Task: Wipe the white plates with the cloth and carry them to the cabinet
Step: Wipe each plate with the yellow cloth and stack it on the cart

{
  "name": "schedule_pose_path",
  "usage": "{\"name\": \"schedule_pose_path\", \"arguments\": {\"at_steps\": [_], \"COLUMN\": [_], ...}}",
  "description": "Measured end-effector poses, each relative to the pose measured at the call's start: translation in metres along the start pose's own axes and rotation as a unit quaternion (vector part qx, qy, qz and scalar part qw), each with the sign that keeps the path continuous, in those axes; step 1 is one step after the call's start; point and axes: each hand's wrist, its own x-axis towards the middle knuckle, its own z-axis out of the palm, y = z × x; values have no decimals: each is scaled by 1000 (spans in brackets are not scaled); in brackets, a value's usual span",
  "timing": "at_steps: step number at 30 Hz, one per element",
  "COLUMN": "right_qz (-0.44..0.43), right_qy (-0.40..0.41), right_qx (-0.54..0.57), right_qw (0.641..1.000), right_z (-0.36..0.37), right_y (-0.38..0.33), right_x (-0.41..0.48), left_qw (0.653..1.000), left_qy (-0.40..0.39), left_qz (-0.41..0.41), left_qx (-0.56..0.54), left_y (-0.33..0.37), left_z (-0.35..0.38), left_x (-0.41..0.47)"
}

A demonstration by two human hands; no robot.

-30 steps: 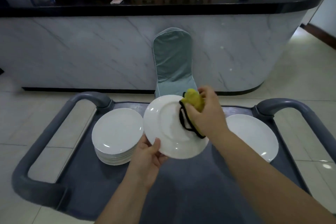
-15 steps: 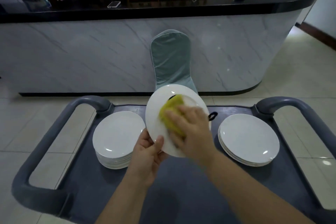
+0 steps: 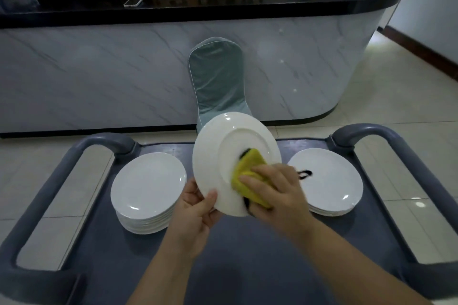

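My left hand (image 3: 197, 208) grips the lower left rim of a white plate (image 3: 223, 146), held tilted above the cart with its underside and foot ring facing me. My right hand (image 3: 275, 190) presses a yellow cloth (image 3: 249, 168) with black trim against the plate's lower right part. A tall stack of white plates (image 3: 148, 186) stands on the left of the cart. A lower stack of white plates (image 3: 329, 176) lies on the right, and the cloth's black loop hangs over its near edge.
The plates rest on a grey service cart (image 3: 247, 255) with rounded handles at left (image 3: 49, 193) and right (image 3: 401, 156). Beyond it a chair in a grey-green cover (image 3: 218, 82) stands against a marble-fronted counter (image 3: 99, 77) with a black top. Tiled floor lies around.
The plate has been turned over, from face towards me to underside towards me, and lifted a little. My right hand with the cloth has slid from the upper right down to the plate's lower right.
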Motion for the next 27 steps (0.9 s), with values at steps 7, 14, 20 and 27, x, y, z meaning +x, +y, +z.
{"name": "schedule_pose_path", "arguments": {"at_steps": [7,14,20,27], "right_qz": [122,184,226,74], "right_qy": [67,41,80,-29], "right_qx": [-33,14,29,20], "right_qw": [990,982,970,997], "right_z": [3,-32,-27,-11], "right_y": [-4,27,26,-5], "right_x": [43,-20,76,89], "left_qw": [998,997,978,987], "left_qy": [-11,-19,-75,-30], "left_qz": [-14,15,30,0], "left_qx": [53,76,192,159], "left_y": [-9,-1,-6,-3], "left_z": [7,10,24,9], "left_x": [-11,-12,-17,-23]}}
